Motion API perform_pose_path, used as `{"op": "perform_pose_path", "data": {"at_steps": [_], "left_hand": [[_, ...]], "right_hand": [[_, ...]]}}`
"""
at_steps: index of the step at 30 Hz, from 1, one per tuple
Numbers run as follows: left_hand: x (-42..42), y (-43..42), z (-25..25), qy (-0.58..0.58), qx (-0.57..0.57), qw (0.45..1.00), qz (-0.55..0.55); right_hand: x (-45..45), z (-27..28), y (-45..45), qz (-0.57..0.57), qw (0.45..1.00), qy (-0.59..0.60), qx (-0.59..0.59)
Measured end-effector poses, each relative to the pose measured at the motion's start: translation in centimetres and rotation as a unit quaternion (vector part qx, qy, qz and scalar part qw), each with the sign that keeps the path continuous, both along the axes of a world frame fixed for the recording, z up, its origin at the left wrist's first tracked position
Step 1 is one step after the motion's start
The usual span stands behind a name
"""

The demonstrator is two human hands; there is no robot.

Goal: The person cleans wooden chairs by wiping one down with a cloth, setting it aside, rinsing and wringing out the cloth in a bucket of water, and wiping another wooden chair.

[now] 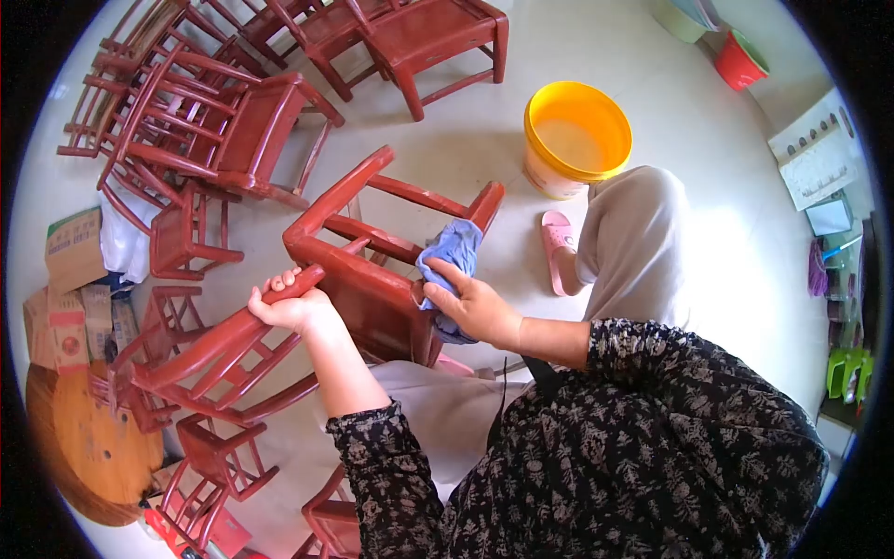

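A reddish-brown wooden chair lies tilted in front of me, its legs pointing up and away. My left hand is wrapped round the top end of a post of its backrest. In my right hand is a crumpled blue cloth, pressed against the chair near a leg on the right side. The fingertips of my right hand are partly hidden by the cloth.
Ahead stands a yellow bucket. More red chairs crowd the far left, with several small ones at the lower left. Cardboard boxes and a round wooden tabletop line the left. A red bucket is at the far right.
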State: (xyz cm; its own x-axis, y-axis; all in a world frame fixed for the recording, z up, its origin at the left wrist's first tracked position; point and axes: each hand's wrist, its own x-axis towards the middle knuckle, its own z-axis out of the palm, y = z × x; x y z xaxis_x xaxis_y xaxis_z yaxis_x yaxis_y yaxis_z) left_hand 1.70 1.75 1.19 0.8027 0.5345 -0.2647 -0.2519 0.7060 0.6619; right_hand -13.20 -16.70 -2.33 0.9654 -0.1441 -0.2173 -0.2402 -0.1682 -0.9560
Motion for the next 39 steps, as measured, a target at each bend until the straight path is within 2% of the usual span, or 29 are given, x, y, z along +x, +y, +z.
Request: {"op": "perform_pose_path", "data": {"at_steps": [2,3,4,5,6,7,10,11,13,14,16,17,19,22,24,27,29,30,32,33,36,37,38,39], "left_hand": [[0.0,0.3,-0.2,0.002,0.009,1.000,0.003],[-0.1,0.3,-0.2,0.001,0.000,1.000,-0.015],[-0.1,0.4,-0.2,-0.001,-0.009,0.999,-0.031],[-0.1,0.3,-0.3,-0.002,-0.001,0.999,-0.035],[0.0,0.2,-0.3,-0.002,0.000,0.999,-0.033],[0.1,0.2,-0.3,-0.007,0.006,1.000,-0.030],[-0.1,0.2,-0.5,-0.018,0.015,0.999,-0.036],[0.0,0.2,-0.5,-0.020,0.007,0.999,-0.030],[0.1,-0.1,-0.1,-0.012,0.003,1.000,-0.008],[0.2,-0.5,0.0,-0.009,0.004,1.000,-0.007],[0.1,-0.3,-0.2,-0.003,0.006,1.000,-0.013],[-0.1,-0.7,0.4,0.005,0.008,1.000,-0.001],[0.0,-0.6,0.2,-0.002,0.012,1.000,-0.012],[0.1,-0.8,0.0,-0.022,0.022,0.998,-0.058],[-0.1,-0.8,-0.1,-0.042,0.027,0.995,-0.092],[-0.4,-0.8,-0.2,-0.062,0.018,0.987,-0.144],[0.4,-1.6,0.1,-0.092,0.042,0.973,-0.206],[0.8,-1.6,-0.1,-0.092,0.043,0.973,-0.205],[1.3,-1.1,-1.0,-0.109,0.037,0.962,-0.249],[1.2,-1.1,-0.8,-0.114,0.038,0.961,-0.249],[0.5,-1.0,-0.4,-0.096,0.027,0.973,-0.208],[0.6,-1.2,-0.1,-0.070,0.021,0.981,-0.182],[0.6,-1.1,0.2,-0.072,0.024,0.980,-0.182],[0.5,-0.8,0.1,-0.064,0.014,0.982,-0.178]], "right_hand": [[0.2,-1.1,-0.7,0.026,1.000,0.012,0.013],[0.9,-2.2,-1.2,-0.008,0.999,0.021,-0.023],[1.8,-5.9,-3.2,0.120,0.961,-0.072,-0.237],[2.8,-8.4,-4.1,-0.022,0.980,-0.104,-0.166],[4.6,-9.0,-5.6,-0.126,0.989,0.043,-0.065],[5.8,-8.1,-7.2,-0.148,0.980,0.107,-0.084],[7.1,-7.3,-8.4,-0.191,0.974,0.112,0.038],[6.9,-7.8,-8.1,-0.194,0.974,0.109,0.038],[5.9,-8.9,-7.3,-0.064,0.993,0.072,-0.067],[4.1,-8.7,-6.3,0.079,0.965,0.009,-0.252],[1.9,-5.4,-3.4,0.018,0.998,0.050,-0.043],[1.8,-3.9,-2.5,0.018,0.998,0.051,-0.039],[2.0,-2.1,-1.4,-0.112,0.979,0.090,0.146],[2.9,-4.6,-3.2,-0.166,0.979,0.058,0.100],[4.7,-5.8,-6.1,-0.229,0.960,0.110,0.118],[6.4,-8.5,-8.2,-0.272,0.946,0.123,0.129],[7.5,-8.7,-8.2,-0.348,0.901,0.124,0.229],[7.7,-8.1,-8.2,-0.348,0.901,0.124,0.229],[6.2,-5.6,-7.7,-0.262,0.815,0.218,0.469],[5.3,-4.6,-6.2,-0.247,0.836,0.147,0.468],[3.3,-2.8,-3.9,-0.196,0.869,0.195,0.410],[3.2,-1.2,-3.9,-0.204,0.853,0.202,0.437],[3.6,-2.1,-4.2,-0.202,0.852,0.200,0.440],[4.3,-3.9,-4.7,-0.216,0.878,0.163,0.394]]}}
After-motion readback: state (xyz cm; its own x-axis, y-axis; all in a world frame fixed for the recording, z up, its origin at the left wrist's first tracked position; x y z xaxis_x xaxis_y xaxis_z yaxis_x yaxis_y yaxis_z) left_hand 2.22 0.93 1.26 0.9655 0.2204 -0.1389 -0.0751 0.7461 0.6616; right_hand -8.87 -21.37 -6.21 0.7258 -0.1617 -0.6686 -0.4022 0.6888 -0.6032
